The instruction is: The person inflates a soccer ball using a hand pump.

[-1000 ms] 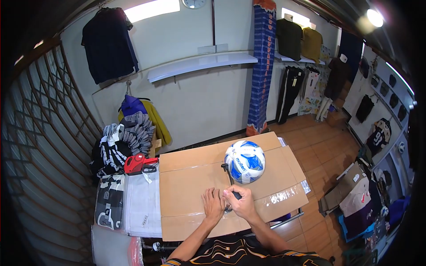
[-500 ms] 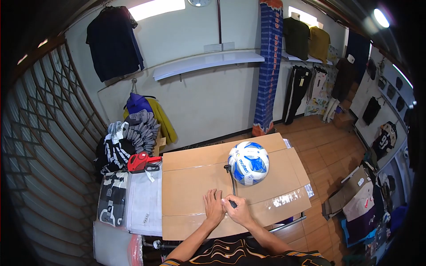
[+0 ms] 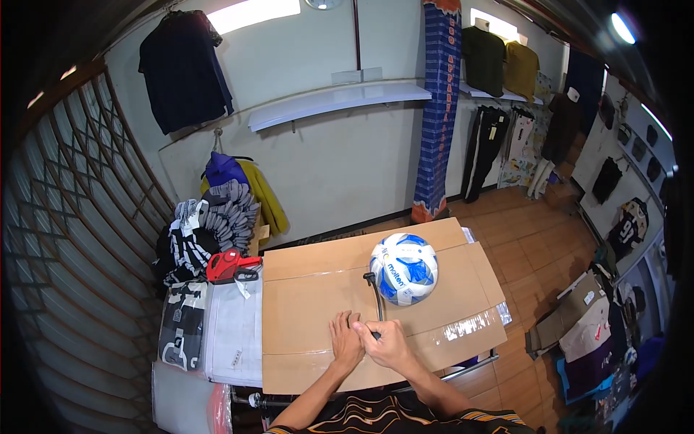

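Note:
A white and blue football [image 3: 404,269] marked "molten" rests on the cardboard sheet [image 3: 311,300]. Beside the ball lies a thin black hose [image 3: 378,304] with a T-shaped head, running down into my right hand [image 3: 390,345]. That hand is closed around the hose's dark end, the thumb along the top; the fingers hide most of the end. My left hand [image 3: 348,338] lies flat on the cardboard with fingers stretched out, close against the right thumb and holding nothing.
Left of the cardboard are a red and black tape dispenser [image 3: 233,267], bagged garments [image 3: 183,325] and piled grey clothes [image 3: 233,217]. A blue pillar [image 3: 439,108] and a wall shelf [image 3: 340,103] stand behind. Folded clothes [image 3: 587,329] lie to the right.
My right hand has shifted slightly left and up, its thumb now nearer my left fingers. The hose looks more bent. The ball has turned slightly in place.

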Demonstrator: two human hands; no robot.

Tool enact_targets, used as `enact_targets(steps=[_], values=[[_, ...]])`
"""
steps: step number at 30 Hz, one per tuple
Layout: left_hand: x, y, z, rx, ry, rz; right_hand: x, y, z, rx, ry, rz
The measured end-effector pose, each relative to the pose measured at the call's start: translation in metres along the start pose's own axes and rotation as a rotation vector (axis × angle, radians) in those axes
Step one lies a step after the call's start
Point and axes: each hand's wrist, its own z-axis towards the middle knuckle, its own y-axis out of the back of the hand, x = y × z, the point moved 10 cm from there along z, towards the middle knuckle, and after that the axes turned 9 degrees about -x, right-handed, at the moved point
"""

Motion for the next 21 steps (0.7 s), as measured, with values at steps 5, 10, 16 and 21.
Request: enact_targets(steps=[5,10,16,21], values=[[0.003,0.001,-0.001,-0.027,0.0,-0.003,-0.025,-0.011,-0.007,-0.025,0.013,0.019],[0.0,0.002,0.0,-0.042,-0.009,0.008,-0.028,-0.011,-0.007,-0.011,-0.009,-0.002],[-0.003,0.005,-0.001,-0.045,-0.012,-0.022,0.011,0.004,-0.001,0.147,-0.09,-0.168],[0.001,-0.002,-0.002,-0.065,-0.011,0.027,0.074,0.03,-0.001,0.071,0.115,-0.151]])
